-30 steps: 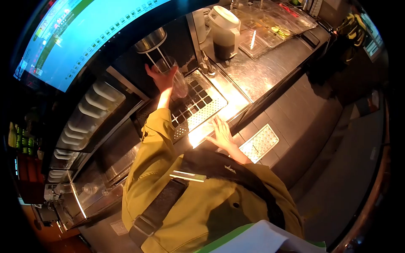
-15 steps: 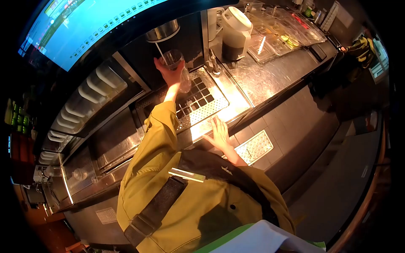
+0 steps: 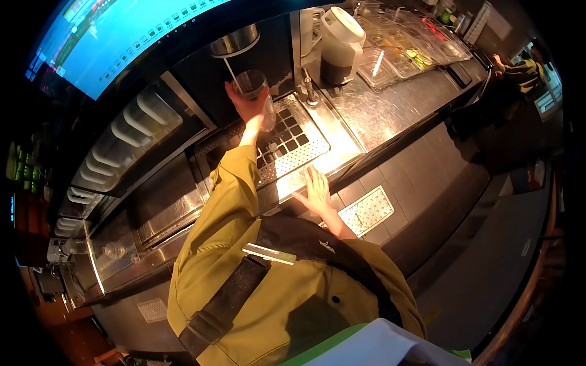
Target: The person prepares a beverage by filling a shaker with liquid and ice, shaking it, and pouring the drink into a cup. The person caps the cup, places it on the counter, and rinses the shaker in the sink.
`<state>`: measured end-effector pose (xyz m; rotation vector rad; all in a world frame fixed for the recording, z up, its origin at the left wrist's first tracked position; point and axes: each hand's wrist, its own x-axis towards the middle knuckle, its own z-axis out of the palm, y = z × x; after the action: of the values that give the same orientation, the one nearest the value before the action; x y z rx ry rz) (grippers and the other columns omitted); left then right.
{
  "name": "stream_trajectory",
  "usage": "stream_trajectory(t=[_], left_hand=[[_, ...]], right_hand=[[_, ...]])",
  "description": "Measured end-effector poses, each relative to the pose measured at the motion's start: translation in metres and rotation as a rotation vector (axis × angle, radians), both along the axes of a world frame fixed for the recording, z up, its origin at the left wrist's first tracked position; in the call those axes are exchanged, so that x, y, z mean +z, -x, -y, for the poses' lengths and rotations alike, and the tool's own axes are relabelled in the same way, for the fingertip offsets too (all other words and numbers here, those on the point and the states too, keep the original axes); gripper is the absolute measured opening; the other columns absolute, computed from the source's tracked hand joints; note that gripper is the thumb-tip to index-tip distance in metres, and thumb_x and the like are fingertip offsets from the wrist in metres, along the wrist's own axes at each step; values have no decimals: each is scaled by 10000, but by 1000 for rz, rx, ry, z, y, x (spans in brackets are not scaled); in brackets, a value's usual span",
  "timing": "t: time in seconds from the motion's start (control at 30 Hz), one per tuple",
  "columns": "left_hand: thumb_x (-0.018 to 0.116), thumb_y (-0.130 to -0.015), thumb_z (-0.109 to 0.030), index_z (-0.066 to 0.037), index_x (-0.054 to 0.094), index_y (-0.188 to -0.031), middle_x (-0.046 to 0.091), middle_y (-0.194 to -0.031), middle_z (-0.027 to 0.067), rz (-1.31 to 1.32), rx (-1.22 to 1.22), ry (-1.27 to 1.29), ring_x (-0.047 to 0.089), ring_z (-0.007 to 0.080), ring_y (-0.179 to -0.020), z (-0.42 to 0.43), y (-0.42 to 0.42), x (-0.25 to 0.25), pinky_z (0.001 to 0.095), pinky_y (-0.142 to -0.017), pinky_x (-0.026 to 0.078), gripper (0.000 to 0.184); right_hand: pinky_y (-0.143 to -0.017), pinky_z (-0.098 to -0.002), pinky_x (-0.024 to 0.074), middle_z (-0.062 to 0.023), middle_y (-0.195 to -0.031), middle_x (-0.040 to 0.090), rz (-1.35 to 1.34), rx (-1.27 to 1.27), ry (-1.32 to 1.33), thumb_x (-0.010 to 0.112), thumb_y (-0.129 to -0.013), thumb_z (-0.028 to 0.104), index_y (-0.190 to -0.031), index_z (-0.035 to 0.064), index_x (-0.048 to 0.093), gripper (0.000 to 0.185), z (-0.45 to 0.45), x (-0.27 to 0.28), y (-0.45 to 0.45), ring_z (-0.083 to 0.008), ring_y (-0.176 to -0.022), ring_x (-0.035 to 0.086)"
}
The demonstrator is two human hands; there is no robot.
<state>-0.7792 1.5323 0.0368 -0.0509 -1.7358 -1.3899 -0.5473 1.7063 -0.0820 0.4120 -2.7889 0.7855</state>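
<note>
My left hand (image 3: 249, 108) is wrapped around a clear plastic cup (image 3: 268, 113), tilted beneath a round metal dispenser (image 3: 235, 43). A thin pale stream (image 3: 231, 72) runs from the dispenser down to the cup's mouth. Inside the cup, the liquid level is hard to make out. Below the cup lies a perforated metal drip tray (image 3: 314, 146) with a dark grid. My right hand (image 3: 316, 192) holds nothing; its fingers are stretched out flat at the front edge of the steel counter (image 3: 357, 146).
A white-lidded pitcher (image 3: 343, 27) of dark liquid stands right of the dispenser, near a small tap (image 3: 309, 88). Beyond it are clear food containers (image 3: 397, 61). White-handled bins (image 3: 134, 128) line the left, under a lit screen (image 3: 122, 43). Another person (image 3: 522, 76) stands far right.
Both my hands keep nearly the same positions, and the stream still runs. At far right, the other person's hand has moved up slightly.
</note>
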Motion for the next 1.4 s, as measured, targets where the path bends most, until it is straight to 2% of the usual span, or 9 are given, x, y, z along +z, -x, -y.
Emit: stream_trajectory(t=[0.33,0.5,0.6,1.1,1.2,1.23,1.33,1.37,1.4], left_hand=[[814,-584,-244,-9,155,-1387,365,-1283,223,41,87,79,384,341,-1197,-2,-4,6,388,-983,334,1065],[817,-588,-251,-44,179,-1396,369,-1292,212,-62,111,50,401,332,-1190,3,16,-4,386,-986,337,1050],[818,-602,-153,4,139,-1392,320,-1334,183,8,43,30,347,282,-1241,0,3,4,361,-1036,278,1053],[809,-615,-170,4,90,-1388,322,-1331,189,-7,64,56,343,273,-1219,2,5,3,355,-1027,260,1070],[735,-719,-213,21,72,-1387,242,-1390,207,72,149,33,281,289,-1264,6,-7,-30,372,-1049,218,970],[701,-751,-227,10,70,-1393,257,-1379,221,188,73,-24,267,299,-1273,-2,-34,-29,376,-1055,205,931],[491,-874,-424,-12,128,-1399,217,-1383,261,523,224,302,187,371,-1303,-4,-112,-98,423,-1068,157,759],[470,-883,-415,5,127,-1392,179,-1391,263,491,80,280,178,391,-1300,-25,-154,-77,443,-1065,153,745],[479,-884,-361,29,136,-1380,144,-1397,266,592,48,360,176,406,-1294,-26,-178,-98,460,-1062,151,718]], right_hand=[[-1073,-421,153,-185,-1415,238,14,-20,-33,572,-765,513,-1356,-33,236,872,1,-1,0,-301,-1320,201],[-1080,-415,143,-184,-1414,246,9,-11,-13,552,-770,532,-1351,-33,249,865,0,-3,3,-288,-1330,193],[-1083,-413,143,-187,-1411,252,22,-15,-1,542,-773,539,-1350,-33,253,862,0,0,1,-272,-1334,191],[-1078,-414,140,-176,-1403,273,80,11,7,526,-782,532,-1366,10,248,831,-2,5,2,-281,-1319,216],[-1076,-429,129,-183,-1403,262,108,32,21,539,-772,524,-1358,-18,242,852,-4,4,5,-301,-1327,188],[-1075,-428,132,-182,-1401,263,89,29,52,550,-766,512,-1355,-20,247,849,-7,5,5,-301,-1326,189],[-1072,-427,137,-183,-1399,261,66,22,76,575,-754,489,-1351,-19,259,845,-4,4,3,-296,-1322,192],[-1073,-425,134,-178,-1403,257,1,26,65,571,-754,493,-1354,-4,266,837,-3,0,4,-292,-1318,198],[-1069,-430,139,-174,-1400,264,17,14,71,569,-759,478,-1357,8,270,817,-1,1,3,-294,-1314,209]])
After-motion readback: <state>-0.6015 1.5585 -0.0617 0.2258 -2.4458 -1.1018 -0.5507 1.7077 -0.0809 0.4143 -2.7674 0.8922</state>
